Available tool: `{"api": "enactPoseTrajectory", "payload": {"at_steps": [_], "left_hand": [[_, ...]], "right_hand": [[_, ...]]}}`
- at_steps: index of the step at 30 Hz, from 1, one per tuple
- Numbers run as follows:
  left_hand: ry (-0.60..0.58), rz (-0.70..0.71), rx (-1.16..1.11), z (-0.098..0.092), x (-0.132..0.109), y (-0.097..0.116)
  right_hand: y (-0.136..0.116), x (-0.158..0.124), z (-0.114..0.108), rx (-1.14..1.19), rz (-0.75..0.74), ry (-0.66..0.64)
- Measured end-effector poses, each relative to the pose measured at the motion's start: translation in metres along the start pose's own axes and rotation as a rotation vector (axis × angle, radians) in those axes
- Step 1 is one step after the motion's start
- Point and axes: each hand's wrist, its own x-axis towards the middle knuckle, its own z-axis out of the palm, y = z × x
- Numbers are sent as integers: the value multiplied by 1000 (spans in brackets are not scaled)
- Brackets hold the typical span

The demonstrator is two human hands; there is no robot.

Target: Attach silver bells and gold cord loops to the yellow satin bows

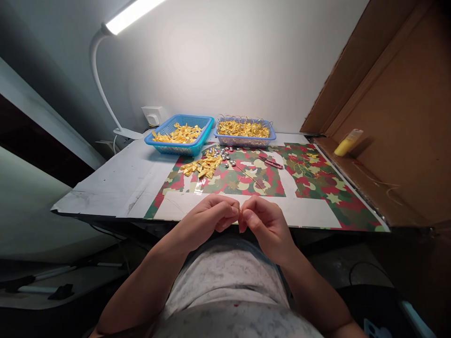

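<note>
Your left hand (219, 217) is curled, thumb pressed against forefinger; your right hand (263, 226) mirrors it, and the fingertips of the two meet. Between them you pinch a tiny gold-toned piece (241, 212), mostly hidden by your fingers and too small to identify; it sits nearer to you than the pile of gold ribbon bows (203, 165), and to its right. Taking that pile as reference: loose silver jingle bells (226, 157) lie just beside it, on its right and far side; a single gold wire tie (251, 178) lies to its right, and the pink-handled thread snips (271, 163) farther right. Tangled gold ties (306, 166) are noted well to its right, on the camouflage-patterned sheet (334, 199) that also underlies the pile. Behind it to the left stands the blue plastic basket (192, 149) of bows; behind it to the right, the periwinkle basket (243, 141), filled with gold bows and looped ties. The white clip-on lamp (102, 89) stands beyond it, leftward.
</note>
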Motion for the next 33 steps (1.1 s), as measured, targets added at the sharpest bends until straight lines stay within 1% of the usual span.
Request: {"api": "enactPoseTrajectory", "payload": {"at_steps": [13, 19, 23, 25, 28, 30, 33], "left_hand": [[18, -12, -11, 1, 0, 0], [19, -15, -4, -1, 3, -2], [46, -1, 37, -11, 15, -2], [33, 11, 86, -19, 24, -1], [-7, 32, 188, -31, 39, 6], [-36, 46, 271, -39, 48, 13], [-120, 60, 383, -50, 61, 24]], "right_hand": [[1, -1, 1, 23, -10, -5], [3, 1, -1, -12, -7, 0], [8, 19, -12, 16, 13, 61], [11, 33, -20, 45, 32, 87], [14, 54, -33, 39, 45, 87], [14, 67, -40, 21, 16, 75], [11, 82, -49, -30, -45, -27]]}}
